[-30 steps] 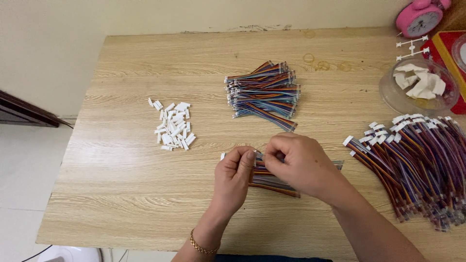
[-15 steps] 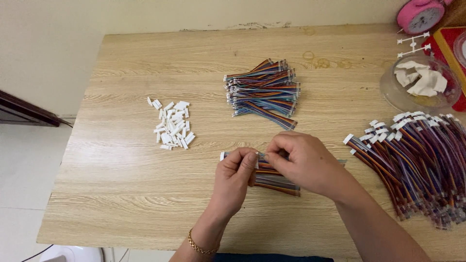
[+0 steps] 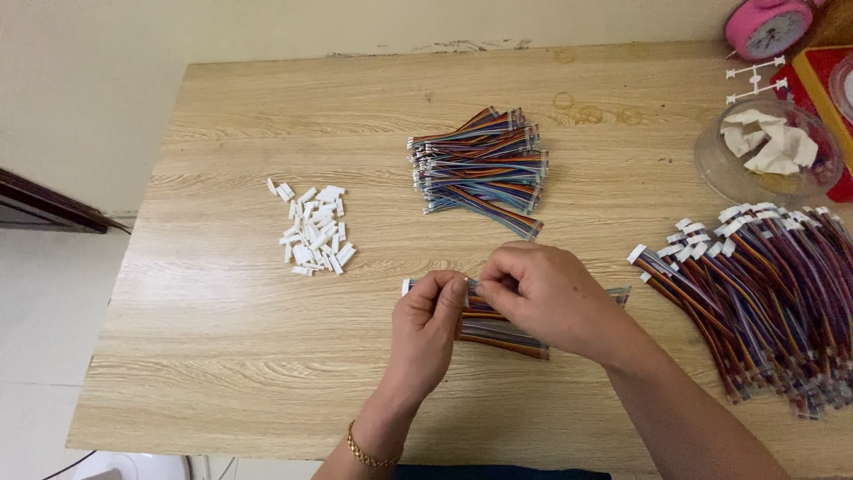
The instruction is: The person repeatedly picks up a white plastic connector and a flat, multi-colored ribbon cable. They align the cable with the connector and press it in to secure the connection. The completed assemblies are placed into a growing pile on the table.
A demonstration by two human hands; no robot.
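My left hand [image 3: 429, 322] pinches a small white plastic connector [image 3: 408, 286] at the end of a multicoloured ribbon wire. My right hand [image 3: 544, 298] grips the same wire end from the right, fingertips meeting the left hand's. Under both hands lies a small bundle of coloured wires [image 3: 502, 331] on the wooden table [image 3: 231, 356]. A heap of white connectors [image 3: 313, 231] lies to the left of my hands. A stack of bare-ended ribbon wires [image 3: 480, 169] lies behind them.
A large pile of wires with white connectors fitted [image 3: 764, 293] fills the right side. A clear round bowl holding white scraps [image 3: 766, 151], a pink alarm clock [image 3: 766, 25] and a red box [image 3: 826, 98] stand at the back right. The table's left edge borders the floor.
Both hands stay in the same place over the small bundle; the fingers have shifted slightly on the wire end and connector.
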